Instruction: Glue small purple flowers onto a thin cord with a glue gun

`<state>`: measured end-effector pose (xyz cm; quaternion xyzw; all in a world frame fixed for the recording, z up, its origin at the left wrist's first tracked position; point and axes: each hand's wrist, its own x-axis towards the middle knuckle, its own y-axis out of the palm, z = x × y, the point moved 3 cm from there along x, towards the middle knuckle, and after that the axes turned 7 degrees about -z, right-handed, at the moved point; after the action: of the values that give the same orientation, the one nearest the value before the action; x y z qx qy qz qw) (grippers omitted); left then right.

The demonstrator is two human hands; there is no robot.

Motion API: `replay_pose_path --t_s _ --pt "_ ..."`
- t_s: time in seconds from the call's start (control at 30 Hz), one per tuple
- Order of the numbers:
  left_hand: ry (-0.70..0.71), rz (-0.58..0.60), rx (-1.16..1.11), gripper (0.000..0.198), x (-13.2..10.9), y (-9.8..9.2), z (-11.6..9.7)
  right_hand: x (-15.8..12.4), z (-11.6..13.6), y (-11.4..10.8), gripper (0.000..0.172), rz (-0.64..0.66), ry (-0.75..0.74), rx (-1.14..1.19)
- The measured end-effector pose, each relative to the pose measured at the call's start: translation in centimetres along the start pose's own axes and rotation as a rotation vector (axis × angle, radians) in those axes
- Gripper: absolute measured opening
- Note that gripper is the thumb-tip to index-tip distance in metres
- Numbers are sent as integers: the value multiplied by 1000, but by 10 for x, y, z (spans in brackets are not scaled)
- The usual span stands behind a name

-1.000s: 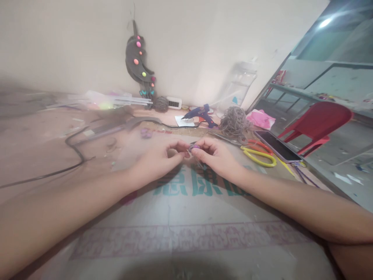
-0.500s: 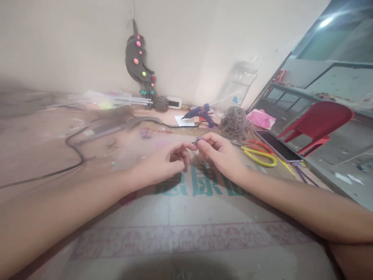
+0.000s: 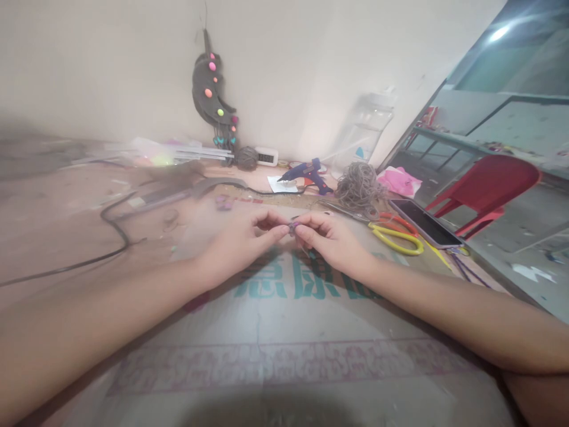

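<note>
A small purple and grey piece (image 3: 292, 228) is pinched between my two hands over the printed board (image 3: 275, 323). My left hand (image 3: 251, 237) grips its left side with thumb and fingertips. On the other side my right hand (image 3: 331, 240) holds it between thumb and index finger. Its exact shape is too small to tell. Behind my right hand lie scissors with yellow and orange handles (image 3: 397, 239), beside a tangle of grey yarn (image 3: 359, 187). A blue glue gun (image 3: 309, 174) rests farther back.
A phone (image 3: 425, 222) lies at the right table edge near pink cloth (image 3: 400, 181). A clear bottle (image 3: 367, 127) and a grey yarn ball (image 3: 247, 158) stand by the wall. A black cable (image 3: 118, 228) curves at left. A red chair (image 3: 498, 181) stands beyond.
My left hand has closed its thumb and fingers on the small piece. My right hand has moved slightly down and left with it.
</note>
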<state>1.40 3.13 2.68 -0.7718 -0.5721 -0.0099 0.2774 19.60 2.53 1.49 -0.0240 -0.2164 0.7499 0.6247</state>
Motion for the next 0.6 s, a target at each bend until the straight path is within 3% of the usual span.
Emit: replay_pose_path --t_s 0.23,0.4,0.5,0.6 --pt "22 -9 -42 26 2 0 4 0 0 1 19 33 -1 55" --pt "-15 98 -82 25 1 6 12 -1 0 2 25 25 6 101" --pt "-27 62 -62 24 1 5 11 -3 2 2 26 32 -11 95" --pt "-27 -4 -50 24 2 2 6 -3 5 -2 32 -41 -51 105"
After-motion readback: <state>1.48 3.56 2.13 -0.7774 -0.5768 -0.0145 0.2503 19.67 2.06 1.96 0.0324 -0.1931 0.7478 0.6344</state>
